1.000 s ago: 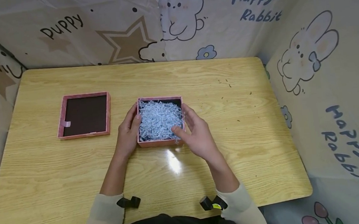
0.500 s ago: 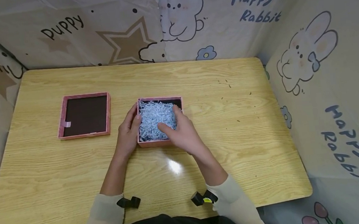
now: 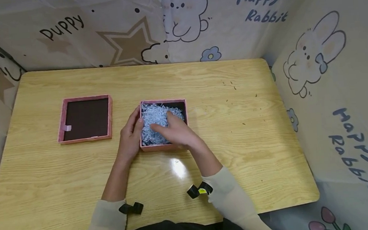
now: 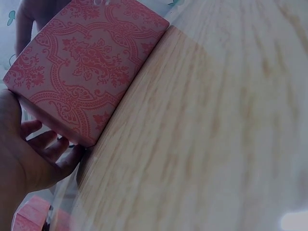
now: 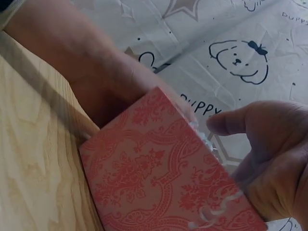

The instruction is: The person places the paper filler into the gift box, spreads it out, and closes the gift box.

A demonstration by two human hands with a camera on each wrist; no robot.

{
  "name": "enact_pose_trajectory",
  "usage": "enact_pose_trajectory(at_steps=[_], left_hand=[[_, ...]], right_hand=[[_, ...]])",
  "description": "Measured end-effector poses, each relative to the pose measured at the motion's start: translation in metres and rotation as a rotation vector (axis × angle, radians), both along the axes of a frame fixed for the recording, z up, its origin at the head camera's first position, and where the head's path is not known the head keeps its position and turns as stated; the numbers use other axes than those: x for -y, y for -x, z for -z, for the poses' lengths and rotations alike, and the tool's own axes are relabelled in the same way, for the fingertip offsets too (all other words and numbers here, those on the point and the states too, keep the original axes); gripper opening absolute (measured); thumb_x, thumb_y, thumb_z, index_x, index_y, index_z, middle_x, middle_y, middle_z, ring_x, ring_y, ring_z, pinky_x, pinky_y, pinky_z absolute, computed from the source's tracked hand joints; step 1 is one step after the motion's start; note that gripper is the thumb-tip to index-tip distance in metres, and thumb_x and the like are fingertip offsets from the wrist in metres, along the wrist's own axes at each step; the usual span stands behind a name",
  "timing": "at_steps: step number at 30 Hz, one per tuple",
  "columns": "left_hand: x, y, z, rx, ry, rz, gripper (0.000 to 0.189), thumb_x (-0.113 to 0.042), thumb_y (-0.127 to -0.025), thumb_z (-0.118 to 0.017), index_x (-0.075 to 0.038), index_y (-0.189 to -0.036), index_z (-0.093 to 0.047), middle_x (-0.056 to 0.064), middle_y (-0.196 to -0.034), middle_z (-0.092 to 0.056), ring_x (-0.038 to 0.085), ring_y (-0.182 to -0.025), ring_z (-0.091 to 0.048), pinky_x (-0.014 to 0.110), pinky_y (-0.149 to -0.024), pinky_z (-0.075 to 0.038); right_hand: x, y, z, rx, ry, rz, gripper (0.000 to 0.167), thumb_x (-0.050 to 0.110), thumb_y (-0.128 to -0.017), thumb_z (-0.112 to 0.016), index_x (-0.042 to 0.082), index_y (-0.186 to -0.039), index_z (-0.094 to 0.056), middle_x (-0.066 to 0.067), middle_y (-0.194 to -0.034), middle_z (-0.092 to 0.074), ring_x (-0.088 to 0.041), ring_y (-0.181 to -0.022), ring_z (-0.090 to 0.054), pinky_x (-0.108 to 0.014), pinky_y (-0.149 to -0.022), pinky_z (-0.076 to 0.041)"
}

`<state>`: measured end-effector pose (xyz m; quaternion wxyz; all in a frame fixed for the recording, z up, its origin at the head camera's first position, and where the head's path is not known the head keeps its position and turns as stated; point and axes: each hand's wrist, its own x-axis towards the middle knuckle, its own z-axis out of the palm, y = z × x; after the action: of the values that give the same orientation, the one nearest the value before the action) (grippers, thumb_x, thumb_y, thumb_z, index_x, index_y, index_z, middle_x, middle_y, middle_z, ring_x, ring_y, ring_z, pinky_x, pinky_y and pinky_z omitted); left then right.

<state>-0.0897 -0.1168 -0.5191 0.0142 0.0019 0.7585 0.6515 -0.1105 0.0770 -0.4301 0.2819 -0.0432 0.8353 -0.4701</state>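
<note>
A pink patterned box (image 3: pixel 165 147) stands on the table, with light-blue shredded paper (image 3: pixel 155 113) inside and its dark inner wall bare at the back right. My left hand (image 3: pixel 130 136) holds the box by its left side, thumb at the rim; in the left wrist view its curved fingers (image 4: pixel 57 150) lie along the box wall. Over the filling, my right hand (image 3: pixel 177 132) reaches in from the right with thumb and index finger spread apart. Its other fingers are hidden by the hand and the box. The right wrist view shows the right thumb (image 5: pixel 228 121) straight above the rim.
To the left lies the box lid (image 3: pixel 61 136), its dark inside facing up and a small pale tab at its left. Small dark scraps (image 3: pixel 234 87) are scattered over the right part of the wooden table (image 3: pixel 255 141). Printed cloth (image 3: pixel 112 8) hangs behind and on both sides.
My right hand has moved left from the box's right wall onto the shredded paper. The paper now leaves more of the dark right side bare. My left hand and the lid stay put.
</note>
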Motion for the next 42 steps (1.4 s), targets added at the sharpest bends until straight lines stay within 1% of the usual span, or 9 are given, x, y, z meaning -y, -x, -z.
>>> enact_pose_trajectory(at_steps=[14, 22, 25, 28, 29, 31, 33, 35, 42], left_hand=[[0.000, 0.000, 0.001, -0.002, -0.004, -0.002, 0.053, -0.041, -0.113, -0.048, -0.033, -0.165, -0.038, -0.003, -0.167, -0.041, 0.019, -0.154, -0.036, 0.049, -0.126, -0.030], [-0.001, 0.000, 0.001, -0.005, -0.012, -0.011, 0.054, -0.041, -0.113, -0.048, -0.031, -0.165, -0.038, 0.000, -0.167, -0.042, 0.021, -0.153, -0.039, 0.049, -0.125, -0.032], [-0.001, -0.001, 0.000, -0.001, -0.016, -0.009, 0.053, -0.042, -0.113, -0.048, -0.033, -0.165, -0.038, -0.003, -0.167, -0.042, 0.019, -0.153, -0.038, 0.048, -0.125, -0.031], [0.000, 0.000, -0.001, 0.001, -0.014, -0.007, 0.053, -0.042, -0.113, -0.048, -0.035, -0.164, -0.039, -0.004, -0.167, -0.041, 0.018, -0.154, -0.037, 0.048, -0.125, -0.031], [0.000, 0.000, -0.001, 0.000, -0.014, -0.007, 0.053, -0.042, -0.113, -0.048, -0.035, -0.164, -0.039, -0.004, -0.167, -0.041, 0.018, -0.154, -0.037, 0.048, -0.125, -0.031], [0.000, 0.000, -0.002, 0.003, -0.010, -0.011, 0.053, -0.042, -0.113, -0.049, -0.035, -0.164, -0.039, -0.005, -0.166, -0.042, 0.018, -0.153, -0.037, 0.048, -0.126, -0.031], [0.001, 0.000, -0.001, 0.003, -0.012, -0.012, 0.053, -0.042, -0.113, -0.049, -0.034, -0.164, -0.039, -0.005, -0.166, -0.042, 0.018, -0.153, -0.037, 0.048, -0.126, -0.031], [0.001, 0.000, -0.001, -0.001, -0.011, -0.012, 0.053, -0.042, -0.113, -0.049, -0.033, -0.165, -0.039, -0.003, -0.167, -0.042, 0.019, -0.153, -0.038, 0.048, -0.125, -0.031], [0.000, -0.001, -0.001, -0.016, -0.043, 0.013, 0.053, -0.036, -0.115, -0.047, -0.028, -0.166, -0.037, -0.001, -0.167, -0.041, 0.019, -0.153, -0.039, 0.047, -0.124, -0.035]], right_hand=[[0.002, 0.007, 0.002, 0.043, -0.047, -0.005, 0.101, 0.054, -0.104, -0.059, -0.004, -0.167, -0.006, -0.024, -0.174, -0.010, -0.037, -0.159, -0.019, -0.045, -0.127, -0.025], [-0.013, -0.007, -0.019, -0.089, -0.054, 0.006, 0.097, 0.049, -0.105, -0.060, -0.004, -0.167, -0.008, -0.026, -0.172, -0.019, -0.040, -0.142, -0.051, -0.046, -0.122, -0.036], [-0.022, -0.014, -0.029, -0.112, -0.022, -0.001, 0.094, 0.048, -0.106, -0.060, -0.001, -0.168, -0.008, -0.030, -0.162, -0.040, -0.039, -0.092, -0.077, -0.046, -0.119, -0.041], [-0.028, -0.020, -0.036, -0.161, 0.023, -0.020, 0.091, 0.045, -0.107, -0.060, 0.001, -0.169, -0.011, -0.031, -0.148, -0.056, -0.033, -0.058, -0.071, -0.047, -0.118, -0.043], [-0.029, -0.020, -0.037, -0.179, 0.052, -0.024, 0.088, 0.042, -0.107, -0.060, 0.002, -0.169, -0.012, -0.030, -0.147, -0.057, -0.032, -0.060, -0.072, -0.046, -0.119, -0.042], [-0.029, -0.020, -0.038, -0.210, 0.135, -0.040, 0.082, 0.037, -0.109, -0.060, 0.001, -0.169, -0.016, -0.027, -0.149, -0.057, -0.028, -0.096, -0.077, -0.043, -0.121, -0.038], [-0.025, -0.017, -0.037, -0.227, 0.232, -0.057, 0.076, 0.029, -0.109, -0.060, 0.000, -0.167, -0.021, -0.019, -0.170, -0.031, -0.026, -0.135, -0.061, -0.040, -0.124, -0.034], [-0.019, -0.013, -0.034, -0.202, 0.339, -0.076, 0.071, 0.023, -0.110, -0.059, 0.000, -0.167, -0.023, -0.018, -0.171, -0.031, -0.023, -0.156, -0.033, -0.036, -0.125, -0.031], [0.004, 0.006, -0.018, -0.068, 0.498, -0.103, 0.064, 0.020, -0.110, -0.058, 0.003, -0.166, -0.030, -0.014, -0.168, -0.039, -0.022, -0.153, -0.040, -0.035, -0.121, -0.038]])
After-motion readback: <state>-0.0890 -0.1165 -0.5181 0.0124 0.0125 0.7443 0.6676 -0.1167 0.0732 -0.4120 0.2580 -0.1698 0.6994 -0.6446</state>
